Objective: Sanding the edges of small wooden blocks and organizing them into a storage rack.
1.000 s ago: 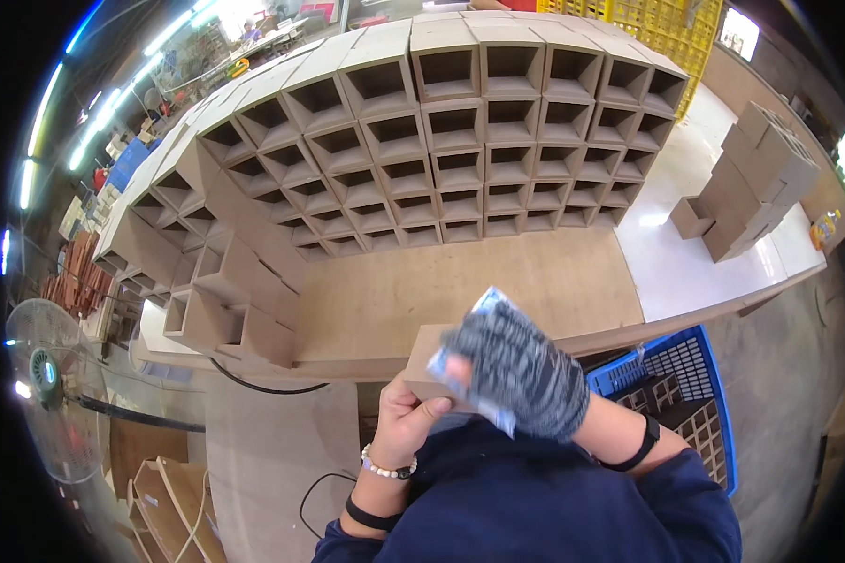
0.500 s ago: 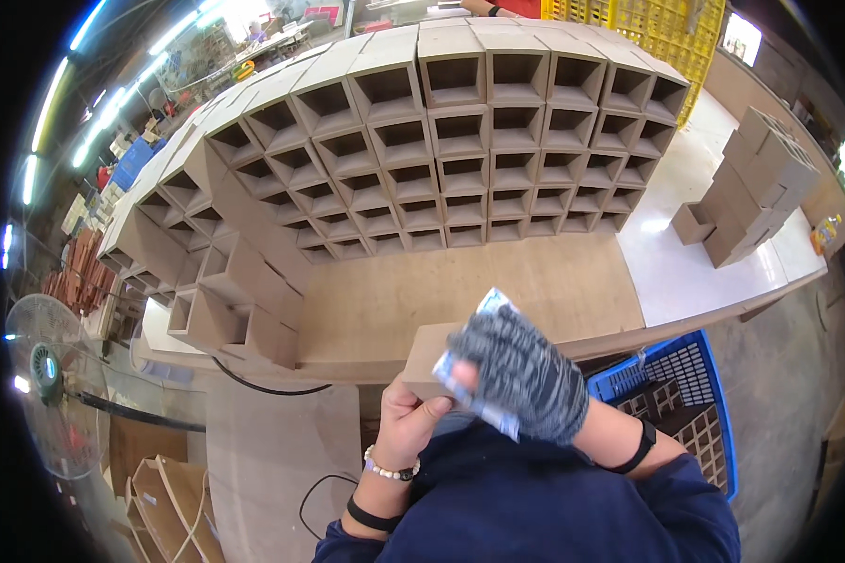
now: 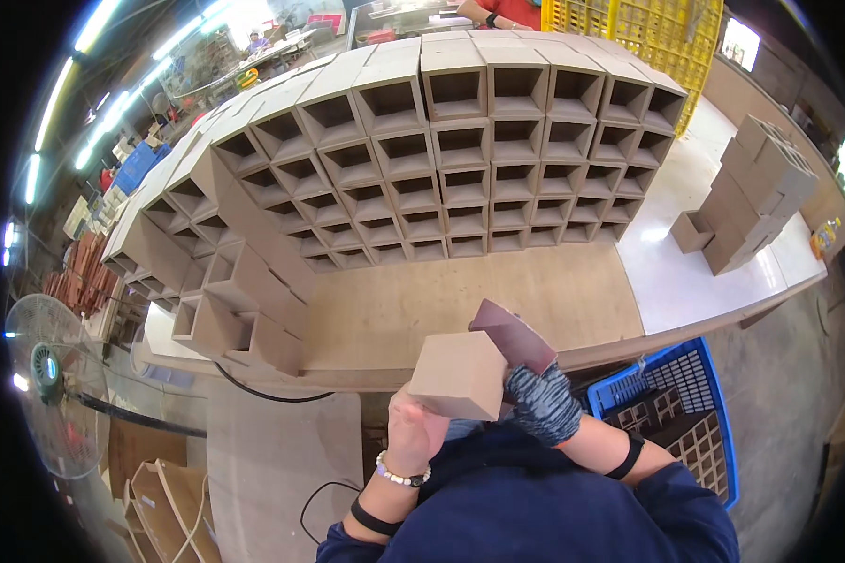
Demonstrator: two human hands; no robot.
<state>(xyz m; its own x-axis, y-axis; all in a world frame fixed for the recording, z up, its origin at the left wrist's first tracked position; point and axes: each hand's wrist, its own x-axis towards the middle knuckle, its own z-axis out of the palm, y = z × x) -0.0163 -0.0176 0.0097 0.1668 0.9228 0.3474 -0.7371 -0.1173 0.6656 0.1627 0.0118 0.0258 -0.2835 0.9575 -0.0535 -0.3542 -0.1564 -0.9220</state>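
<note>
The work in hand seems to be the rubbing of a small box's outer faces with a sheet, and this moment looks like a pause between two faces. The brown box (image 3: 458, 373) is in the air in front of the person's body, just by the near edge of the desk (image 3: 573, 310). The bare left hand (image 3: 411, 433) grips it at its lower left part, with the palm turned to the box. The gloved right hand (image 3: 545, 403) holds the reddish sheet (image 3: 516, 340) at its lower end; most of its fingers are hidden, so I cannot tell exactly how they press it. The sheet is at the right side of the box, but whether they touch is not clear.

In my judgement, the next move calls for a firm left grip, a turned box, and the sheet laid flat on the chosen face.

Half a second ago, the glove was over the box and the sheet showed its pale bluish side. Now the glove is lower, the reddish side is visible, and the box is uncovered and turned. The hollow boxes (image 3: 465, 192) stacked on the desk stay in the same arrangement.
</note>
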